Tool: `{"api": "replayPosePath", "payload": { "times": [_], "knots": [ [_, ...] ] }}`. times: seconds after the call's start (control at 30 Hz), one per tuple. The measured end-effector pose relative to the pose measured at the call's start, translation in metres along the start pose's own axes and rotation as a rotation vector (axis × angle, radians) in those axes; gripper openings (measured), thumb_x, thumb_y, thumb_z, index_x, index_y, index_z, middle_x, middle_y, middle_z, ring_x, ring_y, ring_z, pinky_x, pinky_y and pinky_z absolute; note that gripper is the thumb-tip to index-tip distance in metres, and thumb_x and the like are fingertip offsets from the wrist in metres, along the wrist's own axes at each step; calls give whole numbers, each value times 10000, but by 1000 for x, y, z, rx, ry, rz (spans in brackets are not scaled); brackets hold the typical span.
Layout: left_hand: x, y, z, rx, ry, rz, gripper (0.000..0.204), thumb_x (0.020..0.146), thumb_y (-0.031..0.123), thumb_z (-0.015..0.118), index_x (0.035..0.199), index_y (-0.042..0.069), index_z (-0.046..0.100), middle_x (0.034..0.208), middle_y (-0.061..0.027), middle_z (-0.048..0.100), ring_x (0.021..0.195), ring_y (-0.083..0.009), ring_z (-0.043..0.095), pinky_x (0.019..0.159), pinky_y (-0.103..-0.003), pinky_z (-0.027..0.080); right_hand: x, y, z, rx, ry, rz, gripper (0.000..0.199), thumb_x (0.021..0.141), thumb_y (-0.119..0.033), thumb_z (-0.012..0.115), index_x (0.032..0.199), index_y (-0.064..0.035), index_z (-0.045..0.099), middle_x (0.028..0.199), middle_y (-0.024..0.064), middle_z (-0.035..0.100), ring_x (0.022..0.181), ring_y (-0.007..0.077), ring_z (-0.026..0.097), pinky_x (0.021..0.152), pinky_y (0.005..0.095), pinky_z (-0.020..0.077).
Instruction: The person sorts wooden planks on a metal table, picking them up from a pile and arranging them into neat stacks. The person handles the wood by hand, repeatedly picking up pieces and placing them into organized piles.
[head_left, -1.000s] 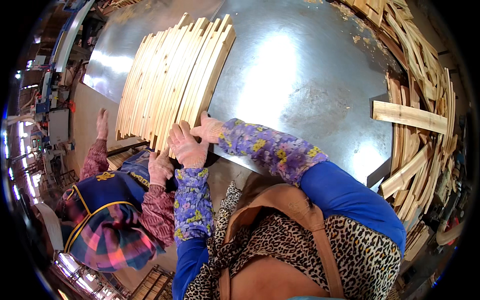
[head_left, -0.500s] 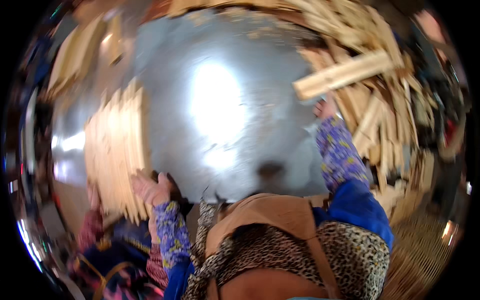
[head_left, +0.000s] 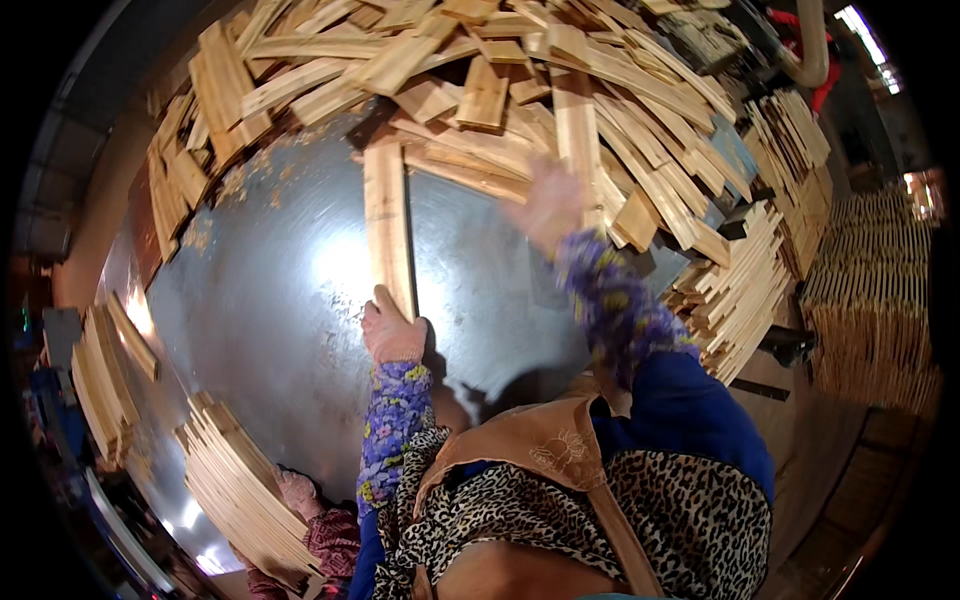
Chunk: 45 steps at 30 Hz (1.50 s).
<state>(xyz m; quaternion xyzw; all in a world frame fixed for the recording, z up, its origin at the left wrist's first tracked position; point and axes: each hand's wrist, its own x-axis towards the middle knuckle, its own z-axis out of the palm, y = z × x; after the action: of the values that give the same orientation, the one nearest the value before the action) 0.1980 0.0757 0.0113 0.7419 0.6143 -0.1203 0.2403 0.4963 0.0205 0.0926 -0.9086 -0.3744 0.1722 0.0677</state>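
My left hand (head_left: 393, 330) grips the near end of a pale wooden board (head_left: 386, 215) with its fingers closed. The board points away from me over the grey metal tabletop (head_left: 270, 250), its far end close to a heap of loose boards. My right hand (head_left: 550, 205) is smeared by motion at the near side of that heap, beside a long upright-pointing board (head_left: 575, 130). Whether it touches any board cannot be made out.
A broad heap of boards (head_left: 480, 95) covers the far side. At lower left a co-worker's hand (head_left: 298, 492) rests on a board stack (head_left: 240, 490). Other stacks stand at far left (head_left: 100, 390) and right (head_left: 735, 290), with a tall slatted pile (head_left: 870, 300) beyond.
The view has swung toward the right. My left hand has left the co-worker's board stack and now holds a board. My right hand has shifted to the heap's near edge.
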Motion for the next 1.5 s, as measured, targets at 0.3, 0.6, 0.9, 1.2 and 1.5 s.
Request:
{"api": "replayPosePath", "payload": {
  "times": [0.3, 0.6, 0.9, 1.2, 1.5],
  "knots": [
    [0, -31, 48, -571, 71, 282, 1001, 799, 255, 868, 1640, 10, 385, 1444, -266, 576, 1307, -423, 620, 1128, -469, 511, 27, 58, 21, 307, 173, 258, 970, 857, -370, 838, 1636, -94, 331, 1555, 273, 493, 1438, 449, 507, 1201, 504, 460],
    [-46, -29, -12, -166, -180, 41, 729, 820, 360, 862, 1370, -62, 636, 1253, -236, 757, 1149, -356, 743, 1034, -460, 586, -103, -72, 158, 1295, -646, -50, 543, 1065, -210, 590, 1565, -14, 513, 1497, 181, 638, 1396, 292, 578, 1248, 391, 399],
    [-46, -159, 39, -786, 37, -82, 738, 844, 362, 846, 1445, -6, 626, 1212, -299, 757, 1140, -417, 738, 1016, -474, 581, 198, -123, -13, -176, -46, -212, 907, 1010, -756, 451, 1554, -39, 565, 1529, 199, 634, 1433, 377, 574, 1208, 486, 444],
    [-31, -246, 141, -1553, -203, -107, 868, 912, 276, 859, 1644, 137, 414, 1337, -237, 698, 1135, -372, 735, 925, -615, 612, 294, -138, 92, 172, -208, -353, 975, 948, -699, 676, 1629, -33, 466, 1596, 231, 569, 1483, 365, 546, 1222, 449, 444],
    [-64, -180, 51, -1533, 1, -118, 418, 939, 91, 712, 1321, -71, 662, 1136, -155, 783, 942, -243, 771, 819, -379, 632, 10, -96, 125, 141, -457, -280, 887, 874, -583, 808, 1490, 17, 590, 1428, 282, 673, 1324, 406, 651, 1120, 451, 509]
  ]
}}
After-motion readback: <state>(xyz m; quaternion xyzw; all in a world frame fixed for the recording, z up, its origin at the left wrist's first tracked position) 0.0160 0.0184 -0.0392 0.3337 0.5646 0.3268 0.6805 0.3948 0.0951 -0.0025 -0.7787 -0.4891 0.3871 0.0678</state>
